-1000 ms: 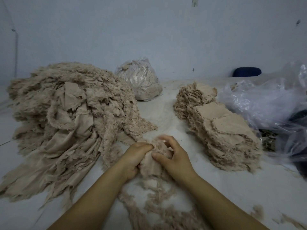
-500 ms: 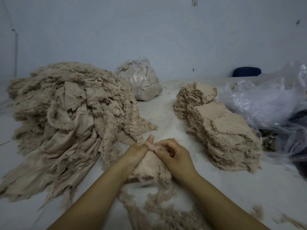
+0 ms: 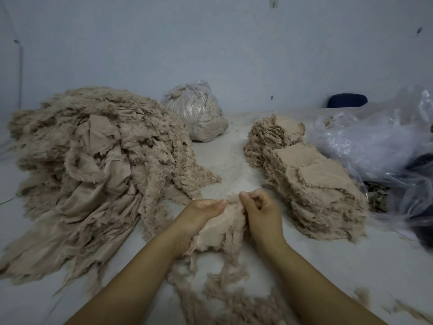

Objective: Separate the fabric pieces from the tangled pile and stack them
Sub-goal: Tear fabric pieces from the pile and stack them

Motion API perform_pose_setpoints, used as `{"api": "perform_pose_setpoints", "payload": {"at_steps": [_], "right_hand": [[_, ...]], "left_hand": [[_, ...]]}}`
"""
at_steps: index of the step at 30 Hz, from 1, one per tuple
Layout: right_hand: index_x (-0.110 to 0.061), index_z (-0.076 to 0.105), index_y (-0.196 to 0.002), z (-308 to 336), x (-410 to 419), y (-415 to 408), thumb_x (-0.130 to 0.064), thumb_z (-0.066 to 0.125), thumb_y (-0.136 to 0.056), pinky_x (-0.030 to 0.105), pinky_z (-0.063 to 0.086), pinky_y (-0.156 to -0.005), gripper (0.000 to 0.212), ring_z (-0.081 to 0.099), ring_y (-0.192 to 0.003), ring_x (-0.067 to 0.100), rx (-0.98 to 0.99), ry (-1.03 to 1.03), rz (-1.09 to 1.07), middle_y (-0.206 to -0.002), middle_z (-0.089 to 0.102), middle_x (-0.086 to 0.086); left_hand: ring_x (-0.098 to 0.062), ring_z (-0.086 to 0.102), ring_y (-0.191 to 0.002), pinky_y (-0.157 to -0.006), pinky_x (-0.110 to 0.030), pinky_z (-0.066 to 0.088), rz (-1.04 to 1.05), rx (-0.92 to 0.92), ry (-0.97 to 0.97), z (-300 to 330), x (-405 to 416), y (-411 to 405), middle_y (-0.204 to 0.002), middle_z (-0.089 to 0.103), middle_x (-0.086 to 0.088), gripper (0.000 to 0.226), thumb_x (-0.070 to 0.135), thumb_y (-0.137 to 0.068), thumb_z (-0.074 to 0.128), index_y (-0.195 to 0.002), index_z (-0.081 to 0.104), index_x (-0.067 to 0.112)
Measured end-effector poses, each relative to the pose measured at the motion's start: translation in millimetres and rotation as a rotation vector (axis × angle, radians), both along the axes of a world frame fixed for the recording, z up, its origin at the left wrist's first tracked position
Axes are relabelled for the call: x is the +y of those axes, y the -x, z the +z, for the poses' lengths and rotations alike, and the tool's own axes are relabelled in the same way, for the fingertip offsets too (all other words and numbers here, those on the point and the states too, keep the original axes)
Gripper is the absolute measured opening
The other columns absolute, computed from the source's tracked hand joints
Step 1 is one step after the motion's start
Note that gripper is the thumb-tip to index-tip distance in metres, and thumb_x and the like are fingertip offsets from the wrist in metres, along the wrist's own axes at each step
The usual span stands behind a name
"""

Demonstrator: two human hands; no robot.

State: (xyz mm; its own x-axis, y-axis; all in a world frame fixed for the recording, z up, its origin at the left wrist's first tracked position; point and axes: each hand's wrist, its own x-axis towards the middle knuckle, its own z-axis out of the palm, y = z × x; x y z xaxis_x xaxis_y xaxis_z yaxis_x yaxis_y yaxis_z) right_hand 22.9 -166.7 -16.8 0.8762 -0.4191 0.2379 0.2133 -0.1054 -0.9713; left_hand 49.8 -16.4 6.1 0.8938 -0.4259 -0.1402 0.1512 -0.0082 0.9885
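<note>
Both hands, left hand (image 3: 199, 213) and right hand (image 3: 262, 212), pinch a fabric piece (image 3: 225, 228) beside the stack (image 3: 311, 184); fingers curled. It looks light, limp, frayed: best held by its top edge.

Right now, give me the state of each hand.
Left hand: closed, holding the fabric piece.
Right hand: closed, pinching the same piece's top edge.
</note>
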Motion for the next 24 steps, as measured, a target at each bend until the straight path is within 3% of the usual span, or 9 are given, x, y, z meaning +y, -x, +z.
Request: {"api": "perform_pose_setpoints", "payload": {"at_steps": [3,7,11,12,15,18,20,22,24], "right_hand": [[-0.009,0.05,-0.075,1,-11,-3,-0.016,0.055,-0.096,0.022,0.039,-0.039,0.023,0.047,-0.038,0.012,0.019,-0.133,-0.038,-0.05,0.056,-0.002],[-0.012,0.051,-0.086,0,2,2,-0.026,0.058,-0.094,0.028,0.045,-0.045,0.018,0.053,-0.042,0.018,0.125,-0.082,0.273,-0.054,0.059,0.004],[-0.006,0.054,-0.088,0,9,3,-0.022,0.067,-0.088,0.028,0.044,-0.043,0.021,0.055,-0.044,0.017,0.143,0.03,0.306,-0.058,0.059,0.008],[-0.006,0.057,-0.084,0,8,2,-0.013,0.061,-0.091,0.028,0.044,-0.042,0.011,0.053,-0.041,0.017,0.138,0.035,0.252,-0.053,0.058,0.006],[-0.016,0.062,-0.075,-1,4,0,-0.006,0.048,-0.094,0.025,0.046,-0.043,0.025,0.052,-0.04,0.015,0.157,-0.013,0.125,-0.047,0.056,0.001],[-0.019,0.062,-0.078,0,5,-2,-0.014,0.048,-0.097,0.026,0.046,-0.051,0.024,0.056,-0.054,0.014,0.181,-0.082,0.069,-0.063,0.06,-0.001],[-0.018,0.06,-0.089,1,7,0,-0.028,0.052,-0.097,0.024,0.048,-0.051,0.016,0.061,-0.058,0.009,0.161,-0.198,0.183,-0.074,0.061,-0.002],[-0.019,0.057,-0.1,-1,10,2,-0.045,0.063,-0.088,0.02,0.051,-0.056,0.029,0.064,-0.064,0.004,0.18,-0.17,0.321,-0.086,0.063,-0.001],[-0.018,0.058,-0.094,0,15,5,-0.035,0.071,-0.084,0.022,0.049,-0.051,0.024,0.06,-0.059,0.011,0.184,-0.073,0.371,-0.082,0.061,0.007]], "left_hand": [[-0.016,0.065,-0.087,-0.085,-0.028,0.05,0.112,0.035,0.046,2,4,-8,-0.095,0.071,-0.007,0.023,0.026,-0.084,0.062,-0.1,0.068,0.01],[-0.019,0.069,-0.069,-0.06,-0.023,0.055,0.122,0.079,0.13,2,6,-7,-0.081,0.073,-0.012,0.022,0.024,-0.085,0.061,-0.094,0.07,0.005],[-0.029,0.066,-0.082,-0.082,-0.039,0.05,0.117,0.068,0.146,5,4,-7,-0.09,0.071,-0.019,0.032,0.032,-0.08,0.064,-0.096,0.07,0.005],[-0.028,0.066,-0.085,-0.085,-0.039,0.049,0.144,0.051,0.121,5,5,-8,-0.091,0.071,-0.015,0.031,0.032,-0.082,0.063,-0.099,0.069,0.006],[-0.021,0.068,-0.085,-0.081,-0.032,0.053,0.186,0.06,0.111,4,6,-11,-0.093,0.073,-0.01,0.028,0.026,-0.088,0.059,-0.107,0.066,0.006],[-0.019,0.07,-0.068,-0.061,-0.025,0.057,0.209,0.145,0.228,7,6,-10,-0.081,0.073,-0.01,0.022,0.021,-0.091,0.056,-0.102,0.066,0.005],[-0.021,0.069,-0.075,-0.066,-0.028,0.056,0.236,0.145,0.233,8,5,-10,-0.089,0.073,-0.012,0.025,0.023,-0.092,0.056,-0.108,0.065,0.005],[-0.025,0.068,-0.079,-0.067,-0.029,0.056,0.236,0.14,0.22,8,1,-8,-0.093,0.072,-0.015,0.03,0.023,-0.093,0.056,-0.114,0.063,0.004],[-0.025,0.069,-0.072,-0.061,-0.028,0.056,0.229,0.158,0.248,12,-1,-5,-0.085,0.071,-0.016,0.032,0.024,-0.092,0.056,-0.114,0.061,0.0]]}}
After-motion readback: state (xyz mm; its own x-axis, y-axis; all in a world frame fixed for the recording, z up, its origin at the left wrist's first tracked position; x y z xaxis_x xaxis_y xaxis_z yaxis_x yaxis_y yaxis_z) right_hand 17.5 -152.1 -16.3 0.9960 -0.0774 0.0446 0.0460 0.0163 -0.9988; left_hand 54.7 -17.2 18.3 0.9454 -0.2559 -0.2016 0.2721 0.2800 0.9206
